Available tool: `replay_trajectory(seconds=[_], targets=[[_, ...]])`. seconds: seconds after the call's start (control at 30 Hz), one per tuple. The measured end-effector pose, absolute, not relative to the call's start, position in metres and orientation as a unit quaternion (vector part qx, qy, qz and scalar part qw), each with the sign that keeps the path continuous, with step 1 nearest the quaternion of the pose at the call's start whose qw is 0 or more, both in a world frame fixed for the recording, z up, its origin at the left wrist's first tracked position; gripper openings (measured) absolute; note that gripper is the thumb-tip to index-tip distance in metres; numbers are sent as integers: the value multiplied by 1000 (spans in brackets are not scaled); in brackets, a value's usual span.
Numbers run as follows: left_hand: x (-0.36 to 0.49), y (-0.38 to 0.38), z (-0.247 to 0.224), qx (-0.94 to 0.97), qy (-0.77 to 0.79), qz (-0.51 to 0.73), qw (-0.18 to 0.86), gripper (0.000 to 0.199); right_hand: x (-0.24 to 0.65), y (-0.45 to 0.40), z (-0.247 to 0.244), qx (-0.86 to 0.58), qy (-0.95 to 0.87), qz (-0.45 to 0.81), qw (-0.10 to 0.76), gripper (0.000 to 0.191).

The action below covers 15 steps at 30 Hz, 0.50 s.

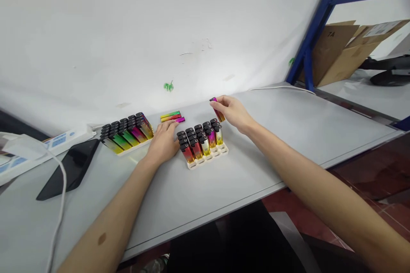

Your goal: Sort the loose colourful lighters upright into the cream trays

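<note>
My right hand (232, 111) pinches a purple-to-yellow lighter (220, 114), tilted and raised behind the right end of a white tray (209, 158). Red, clear-yellow and purple lighters with black tops stand upright in that tray; its front row on the right has open slots. Between the two trays, my left hand (164, 141) rests low on the table, its fingers closed over the near end of a purple lighter (181, 120). Part of that lighter is hidden by the fingertips. Beside it lie a red-and-yellow lighter (173, 117) and a green-and-yellow lighter (169, 114).
A second tray (136, 146) packed with multicoloured lighters stands at left. Left of it are a black phone (72, 166), a white power strip (60, 140) and a white cable (62, 192). The wall borders the grey table (256, 170). Cardboard boxes (346, 51) sit beyond a blue frame (309, 47).
</note>
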<state>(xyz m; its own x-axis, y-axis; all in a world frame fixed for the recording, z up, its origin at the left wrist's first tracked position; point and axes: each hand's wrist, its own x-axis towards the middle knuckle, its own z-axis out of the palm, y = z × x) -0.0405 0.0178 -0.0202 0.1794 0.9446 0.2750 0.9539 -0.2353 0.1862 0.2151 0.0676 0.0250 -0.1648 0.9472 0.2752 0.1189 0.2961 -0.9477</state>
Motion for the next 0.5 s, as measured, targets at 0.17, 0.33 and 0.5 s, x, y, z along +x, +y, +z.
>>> replay_trajectory(seconds=[0.17,0.33,0.5], targets=[[-32,11,-10,-746,-645,-161,35,51,243,54,36,-410,-655,279,570,17],[-28,7,-5,-756,-638,-129,63,36,262,19,44,-320,-659,294,615,20],[-27,4,-2,-760,-636,-119,63,37,250,-14,31,-311,-758,267,507,20]])
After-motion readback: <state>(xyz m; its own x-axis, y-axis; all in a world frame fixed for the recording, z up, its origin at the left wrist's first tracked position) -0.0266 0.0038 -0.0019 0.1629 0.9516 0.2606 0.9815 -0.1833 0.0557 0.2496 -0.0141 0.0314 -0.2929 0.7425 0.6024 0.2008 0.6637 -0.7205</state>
